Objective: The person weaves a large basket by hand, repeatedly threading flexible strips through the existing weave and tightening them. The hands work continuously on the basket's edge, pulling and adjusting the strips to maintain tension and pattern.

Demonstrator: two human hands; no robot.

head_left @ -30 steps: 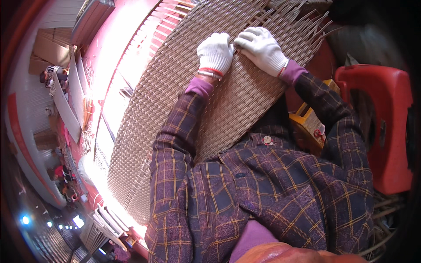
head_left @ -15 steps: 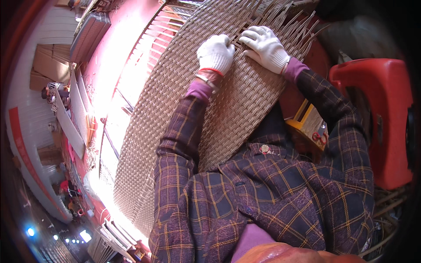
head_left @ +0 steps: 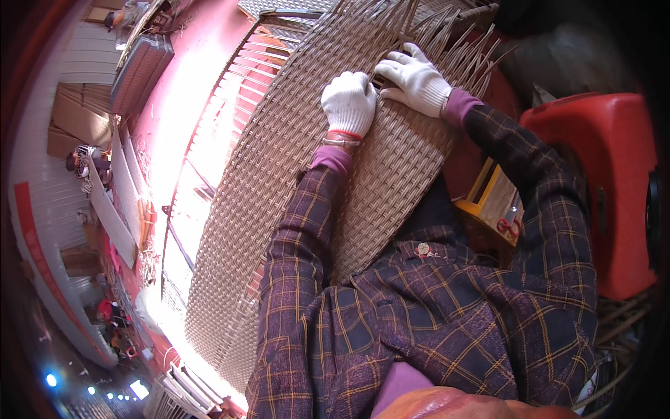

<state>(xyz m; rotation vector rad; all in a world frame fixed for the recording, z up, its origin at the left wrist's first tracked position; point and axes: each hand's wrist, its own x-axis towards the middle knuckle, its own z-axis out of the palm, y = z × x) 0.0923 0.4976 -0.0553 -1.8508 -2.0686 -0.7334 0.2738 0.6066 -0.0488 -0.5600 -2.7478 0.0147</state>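
A large curved panel of woven tan wicker point(head_left: 269, 178) lies before me, reaching from the far edge down toward my lap. At its far right, loose strip ends point(head_left: 469, 61) fan out from the weave. My left hand point(head_left: 349, 103), in a white knit glove, is closed with its fingers curled down at a dark gap in the weave. What it grips, if anything, is hidden. Just right of it, my right hand point(head_left: 414, 79), also gloved, rests on the panel with fingers stretched and apart, the thumb pointing toward the left hand.
A red plastic chair point(head_left: 607, 188) stands close on my right. Between it and the panel is a yellow-edged wooden stool point(head_left: 492, 202) with red-handled scissors point(head_left: 509, 227) on it. A slatted frame point(head_left: 241, 91) lies beyond the panel. Cardboard boxes point(head_left: 80, 115) and another person point(head_left: 87, 159) are far left.
My left hand has shifted slightly right and nearer to me, its wrist turned straighter. The right hand has moved slightly left, its fingers spreading wider.
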